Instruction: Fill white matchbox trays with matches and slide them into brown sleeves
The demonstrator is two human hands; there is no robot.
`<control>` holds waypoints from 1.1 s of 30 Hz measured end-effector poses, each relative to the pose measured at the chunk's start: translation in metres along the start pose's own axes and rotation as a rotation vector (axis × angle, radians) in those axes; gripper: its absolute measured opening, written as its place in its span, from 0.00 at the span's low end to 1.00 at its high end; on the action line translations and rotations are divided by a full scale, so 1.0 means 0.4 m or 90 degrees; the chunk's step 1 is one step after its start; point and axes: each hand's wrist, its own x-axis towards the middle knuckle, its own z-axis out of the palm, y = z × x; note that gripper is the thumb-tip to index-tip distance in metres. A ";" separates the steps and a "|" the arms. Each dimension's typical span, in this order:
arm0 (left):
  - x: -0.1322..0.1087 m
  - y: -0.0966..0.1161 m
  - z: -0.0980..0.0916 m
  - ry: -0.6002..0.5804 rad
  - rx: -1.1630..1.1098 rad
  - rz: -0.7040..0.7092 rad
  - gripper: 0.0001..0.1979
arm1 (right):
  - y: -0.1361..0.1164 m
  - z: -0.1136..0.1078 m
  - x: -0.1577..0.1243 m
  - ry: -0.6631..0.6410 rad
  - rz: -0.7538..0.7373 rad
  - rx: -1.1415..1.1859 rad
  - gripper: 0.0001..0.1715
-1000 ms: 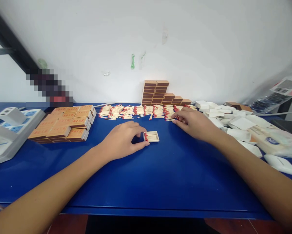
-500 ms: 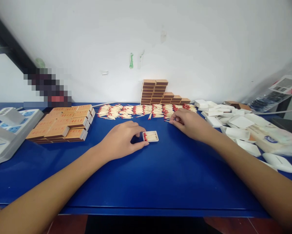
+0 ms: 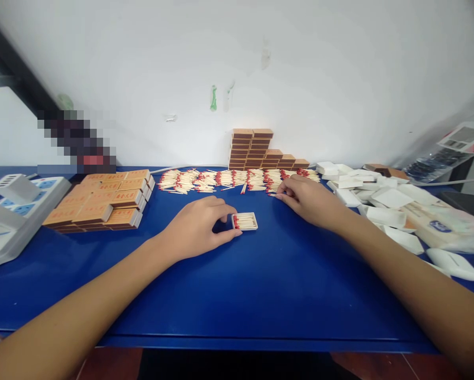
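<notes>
A small white matchbox tray [image 3: 255, 226] with red-tipped matches lies on the blue table [image 3: 237, 295]. My left hand [image 3: 205, 224] grips its left end between thumb and fingers. My right hand [image 3: 306, 199] is at the front edge of the long row of loose matches [image 3: 255, 180], to the right of the tray. Its thumb and forefinger are pressed together by a match there; whether they grip it is too small to tell. Brown matchboxes [image 3: 256, 149] stand stacked behind the row, against the wall.
Orange matchboxes [image 3: 94, 195] are piled on the left, beside a white power strip [image 3: 42, 198]. White trays [image 3: 387, 216] lie heaped on the right with a plastic packet [image 3: 438, 224]. A clear bag [image 3: 438, 158] leans at the back right.
My right thumb and forefinger have shifted very slightly at the match row. My left hand and the tray have stayed in place.
</notes>
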 end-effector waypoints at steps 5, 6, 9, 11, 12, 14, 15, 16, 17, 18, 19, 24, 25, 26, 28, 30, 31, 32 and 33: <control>0.001 -0.002 0.003 0.006 0.002 0.006 0.14 | -0.010 0.005 0.000 -0.016 -0.015 0.014 0.10; 0.001 -0.002 0.004 0.006 0.003 0.006 0.14 | -0.018 0.004 -0.002 -0.017 -0.016 0.017 0.10; 0.001 -0.002 0.006 0.005 0.004 0.005 0.14 | -0.060 -0.008 -0.009 -0.018 -0.033 0.041 0.10; 0.002 -0.002 0.007 0.003 0.001 0.002 0.14 | -0.099 -0.019 -0.018 -0.011 -0.055 0.064 0.09; 0.003 -0.002 0.007 0.002 0.000 0.002 0.14 | -0.120 -0.023 -0.023 -0.007 -0.069 0.076 0.09; 0.005 -0.002 0.009 0.001 0.000 0.002 0.14 | -0.159 -0.029 -0.033 -0.002 -0.100 0.097 0.09; 0.006 -0.002 0.010 0.000 0.001 0.002 0.14 | -0.174 -0.030 -0.038 -0.004 -0.115 0.103 0.09; 0.007 -0.002 0.011 -0.001 0.002 0.003 0.14 | -0.187 -0.030 -0.042 -0.006 -0.128 0.106 0.08; 0.007 -0.002 0.011 -0.001 0.003 0.004 0.13 | -0.196 -0.030 -0.046 -0.009 -0.138 0.108 0.08; 0.008 -0.002 0.012 -0.001 0.004 0.005 0.13 | -0.201 -0.028 -0.048 -0.013 -0.143 0.108 0.08; 0.009 -0.002 0.013 -0.001 0.005 0.005 0.13 | -0.203 -0.027 -0.050 -0.015 -0.146 0.108 0.08; 0.009 -0.002 0.017 -0.001 0.008 0.005 0.13 | -0.197 -0.021 -0.052 -0.015 -0.145 0.110 0.09; 0.010 -0.002 0.017 -0.001 0.010 0.007 0.14 | -0.198 -0.019 -0.051 -0.014 -0.144 0.109 0.09; 0.010 -0.001 0.017 0.000 0.011 0.009 0.14 | -0.200 -0.018 -0.051 -0.014 -0.144 0.107 0.09; 0.010 0.000 0.017 0.003 0.015 0.014 0.13 | -0.207 -0.014 -0.050 -0.015 -0.145 0.103 0.09; 0.010 0.000 0.017 0.005 0.017 0.019 0.13 | -0.213 -0.011 -0.050 -0.017 -0.145 0.097 0.09; 0.010 0.000 0.016 0.006 0.018 0.021 0.13 | -0.215 -0.010 -0.050 -0.016 -0.145 0.096 0.08; 0.009 -0.001 0.015 0.007 0.018 0.021 0.13 | -0.214 -0.010 -0.050 -0.012 -0.145 0.096 0.08; 0.009 -0.001 0.015 0.007 0.018 0.021 0.13 | -0.211 -0.009 -0.049 -0.008 -0.145 0.097 0.08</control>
